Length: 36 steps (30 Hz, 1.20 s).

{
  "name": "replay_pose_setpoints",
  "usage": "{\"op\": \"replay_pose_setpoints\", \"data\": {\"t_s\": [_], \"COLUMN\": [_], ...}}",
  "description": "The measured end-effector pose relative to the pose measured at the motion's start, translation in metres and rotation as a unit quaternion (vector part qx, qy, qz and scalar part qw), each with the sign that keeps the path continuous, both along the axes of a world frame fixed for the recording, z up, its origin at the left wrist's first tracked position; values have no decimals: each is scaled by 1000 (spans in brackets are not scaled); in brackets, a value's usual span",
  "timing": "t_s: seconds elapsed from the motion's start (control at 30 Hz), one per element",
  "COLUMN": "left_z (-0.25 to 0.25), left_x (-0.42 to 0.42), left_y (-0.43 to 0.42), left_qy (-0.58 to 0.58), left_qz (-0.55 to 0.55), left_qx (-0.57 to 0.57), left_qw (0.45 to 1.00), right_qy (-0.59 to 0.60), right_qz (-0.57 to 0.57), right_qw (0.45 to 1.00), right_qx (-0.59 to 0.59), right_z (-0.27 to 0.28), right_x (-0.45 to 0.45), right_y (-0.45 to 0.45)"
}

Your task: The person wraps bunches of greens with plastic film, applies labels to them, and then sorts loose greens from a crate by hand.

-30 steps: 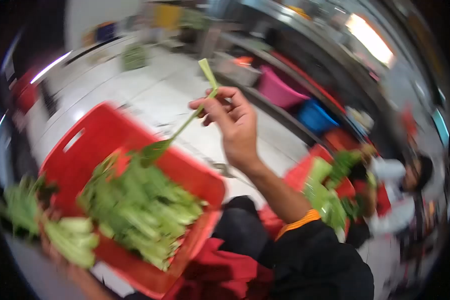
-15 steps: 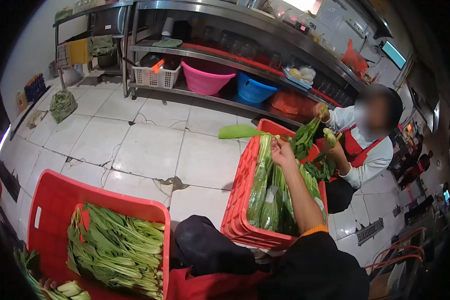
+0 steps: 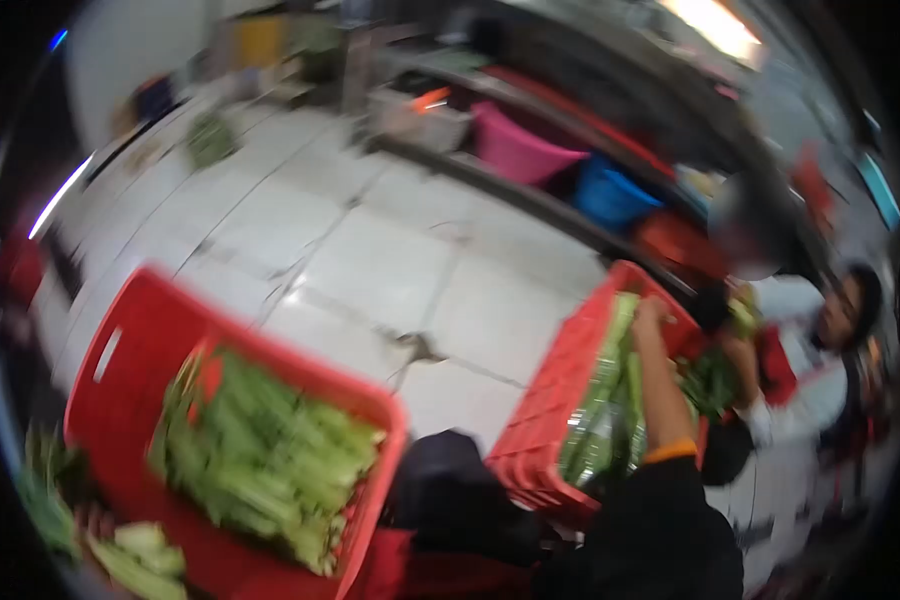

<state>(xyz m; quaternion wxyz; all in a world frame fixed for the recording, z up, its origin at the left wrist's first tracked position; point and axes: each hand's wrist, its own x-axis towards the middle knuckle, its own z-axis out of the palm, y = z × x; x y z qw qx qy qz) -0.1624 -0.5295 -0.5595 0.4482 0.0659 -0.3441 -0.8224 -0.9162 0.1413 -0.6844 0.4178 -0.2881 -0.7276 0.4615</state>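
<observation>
At the lower left edge, my left hand (image 3: 95,520) is closed around a bunch of leafy greens (image 3: 140,560) with thick pale stalks. Beside it stands a large red crate (image 3: 135,310), where loose leafy greens (image 3: 270,450) lie in a pile. My right arm reaches over a second red crate (image 3: 545,390), which holds long greens in clear plastic bags (image 3: 602,420). Near that crate's far end, my right hand (image 3: 652,312) is low among the contents. Motion blur hides its fingers and anything in them.
A co-worker (image 3: 805,380) sits close behind the right crate, holding greens (image 3: 742,310). Along the back runs a metal shelf with a pink basin (image 3: 520,145), a blue basin (image 3: 615,190) and a white basket (image 3: 420,120). A bag of greens (image 3: 210,140) rests on the tiled floor.
My view has swung left, so the scene sits further right and is blurred. My right hand held up a long leaf before; now it is down at the crate and the leaf no longer shows.
</observation>
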Motion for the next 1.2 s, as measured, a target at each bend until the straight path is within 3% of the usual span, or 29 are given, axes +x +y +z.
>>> {"op": "replay_pose_setpoints", "data": {"t_s": [0.07, 0.1, 0.13, 0.17, 0.2, 0.27, 0.3, 0.33, 0.37, 0.4, 0.43, 0.5, 0.53, 0.57, 0.6, 0.7, 0.83, 0.9, 0.97, 1.03, 1.07, 1.1, 1.17, 1.2], "left_z": [2, 29, 51, 54, 56, 66, 67, 65, 63, 60, 55, 52, 52, 54, 55, 55, 51, 50, 49, 52, 51, 51, 51, 50], "left_x": [-8, -37, -53, -44, -39, -37, -35, -31, -28, -20, -13, 0, 6, 11, 17, 30, 41, 42, 43, 40, 41, 41, 40, 40], "left_y": [7, 25, 38, 39, 33, 33, 32, 30, 33, 33, 33, 31, 31, 31, 31, 34, 36, 35, 36, 37, 38, 37, 38, 37], "left_qy": [20, 132, 226, 215, 179, 141, 137, 121, 106, 108, 104, 102, 97, 93, 87, 90, 30, 35, 41, 33, 31, 33, 55, 71], "left_qz": [38, -19, -38, 25, 37, 58, 65, 74, 79, 89, 82, 77, 86, 93, 102, 132, 191, 183, 177, 173, 156, 157, 159, 164], "left_qx": [-44, -44, -4, 41, -1, 6, 29, 20, 12, 10, 1, -9, -9, -10, -17, -43, -56, -57, -57, -48, -59, -63, -49, -30], "left_qw": [998, 990, 973, 975, 983, 988, 988, 990, 991, 990, 991, 992, 991, 991, 991, 986, 979, 981, 982, 983, 985, 985, 985, 983], "right_qy": [103, 103, 77, 85, 51, -21, 35, 4, -6, 64, 92, 62, 104, 41, 114, 198, 183, 207, 217, 213, 154, 158, 138, 141], "right_qz": [187, 408, 475, 606, 670, 851, 897, 933, 939, 913, 912, 909, 921, 874, 867, 764, 746, 756, 764, 822, 859, 858, 886, 886], "right_qw": [958, 907, 877, 789, 740, 524, 367, 228, 135, 60, 41, 16, 25, 9, 40, 220, 236, 186, 183, 270, 305, 306, 384, 382], "right_qx": [191, -15, -10, -59, 30, 26, 245, 279, 317, 398, 397, 412, 375, 483, 483, 574, 596, 592, 580, 453, 381, 381, 222, 222], "right_z": [19, 77, 92, 116, 132, 131, 144, 129, 120, 103, 68, 32, -15, -12, -52, -120, -123, -126, -107, -84, -70, -67, -63, -58], "right_x": [6, 91, 117, 177, 234, 337, 385, 414, 443, 469, 493, 547, 570, 595, 609, 650, 645, 643, 633, 621, 618, 611, 595, 586], "right_y": [-57, -165, -230, -301, -358, -441, -474, -507, -529, -557, -582, -620, -635, -639, -646, -655, -665, -667, -674, -682, -687, -697, -718, -727]}}
